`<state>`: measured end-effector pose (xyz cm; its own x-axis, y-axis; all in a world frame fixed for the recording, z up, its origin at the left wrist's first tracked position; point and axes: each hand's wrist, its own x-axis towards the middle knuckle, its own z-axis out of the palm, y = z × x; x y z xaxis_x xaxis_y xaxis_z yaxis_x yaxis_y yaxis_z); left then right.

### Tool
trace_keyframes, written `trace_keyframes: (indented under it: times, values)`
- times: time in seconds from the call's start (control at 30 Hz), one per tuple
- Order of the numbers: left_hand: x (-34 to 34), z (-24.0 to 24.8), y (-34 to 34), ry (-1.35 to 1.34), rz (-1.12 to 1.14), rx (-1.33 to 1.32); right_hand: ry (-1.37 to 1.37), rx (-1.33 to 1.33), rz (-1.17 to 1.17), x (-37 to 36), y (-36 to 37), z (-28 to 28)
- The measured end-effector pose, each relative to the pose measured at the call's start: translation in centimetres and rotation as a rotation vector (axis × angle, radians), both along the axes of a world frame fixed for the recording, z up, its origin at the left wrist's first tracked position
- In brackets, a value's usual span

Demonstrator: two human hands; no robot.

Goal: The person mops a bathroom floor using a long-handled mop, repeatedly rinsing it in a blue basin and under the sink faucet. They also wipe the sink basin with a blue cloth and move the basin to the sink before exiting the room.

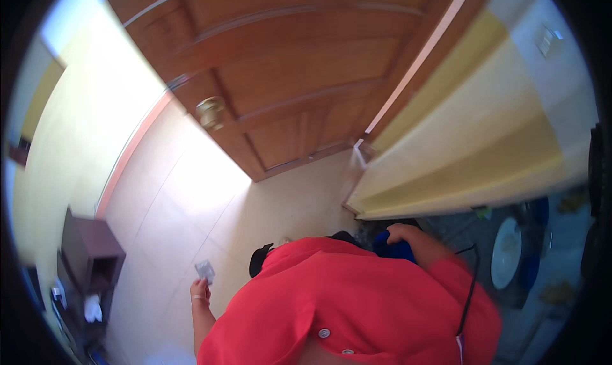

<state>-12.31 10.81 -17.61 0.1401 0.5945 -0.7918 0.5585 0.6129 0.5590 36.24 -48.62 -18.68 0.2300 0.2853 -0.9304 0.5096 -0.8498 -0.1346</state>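
Note:
My left hand (199,288) is out to the left of my red shirt, its fingers closed on a small, flat, silvery packet (205,272). The packet is held up over the pale tiled floor. My right hand (400,232) is on the other side, closed at the edge of a dark blue item (393,250). My shirt hides most of this blue item, and its kind does not show.
A brown panelled door (299,72) with a round brass knob (211,113) stands ajar ahead. At left is a dark brown cabinet (95,244). A yellow and cream wall (459,142) runs along the right. Beyond its end a white oval plate-like thing (506,253) shows on a dark surface.

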Motion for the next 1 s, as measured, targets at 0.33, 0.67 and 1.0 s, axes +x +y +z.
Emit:
trace_keyframes:
  times: [0.33,0.67,1.0]
  values:
    - [13.2,9.6,6.1,-0.384,0.305,0.085,-0.114,0.775,0.195,4.0,31.5,7.0]
    - [21.6,10.1,13.4,-0.399,0.355,0.176,0.032,1.259,0.398,4.4,57.0,10.3]
    - [18.8,-0.1,17.6,-0.172,0.582,0.224,-0.593,0.879,0.663,5.8,62.9,2.8]
